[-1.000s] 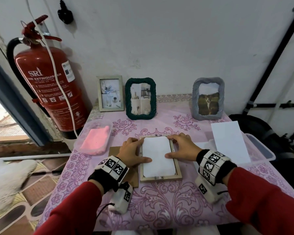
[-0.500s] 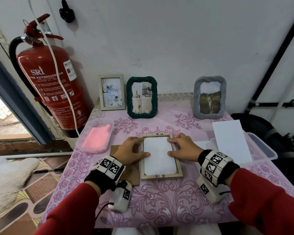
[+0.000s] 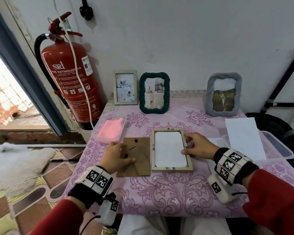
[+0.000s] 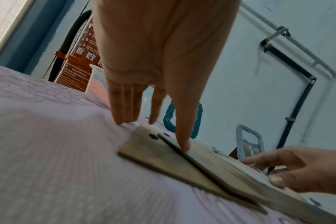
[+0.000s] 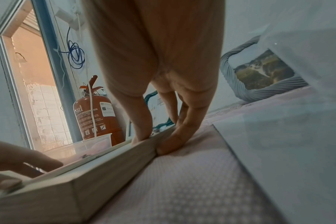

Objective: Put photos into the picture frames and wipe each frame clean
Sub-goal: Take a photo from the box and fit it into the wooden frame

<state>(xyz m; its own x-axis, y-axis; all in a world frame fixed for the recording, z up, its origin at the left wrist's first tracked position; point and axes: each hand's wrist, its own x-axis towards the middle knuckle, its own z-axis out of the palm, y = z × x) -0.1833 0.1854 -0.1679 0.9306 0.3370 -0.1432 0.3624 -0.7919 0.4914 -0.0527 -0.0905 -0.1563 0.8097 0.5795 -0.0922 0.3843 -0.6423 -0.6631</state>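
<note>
Fingers of the left hand [image 3: 116, 156] rest straight and loose on the brown backing board [image 3: 139, 160], thumb on its face, gripping nothing. Right hand [image 3: 198, 147] pinches the right rail of the wooden frame [image 3: 171, 169], thumb on the white photo [image 3: 169, 148] lying face-down inside. Best bet, probably: keep that photo pinned square while the board slides over just beside it. Both wrists hover low over the pink tablecloth [image 3: 159, 192].
</note>
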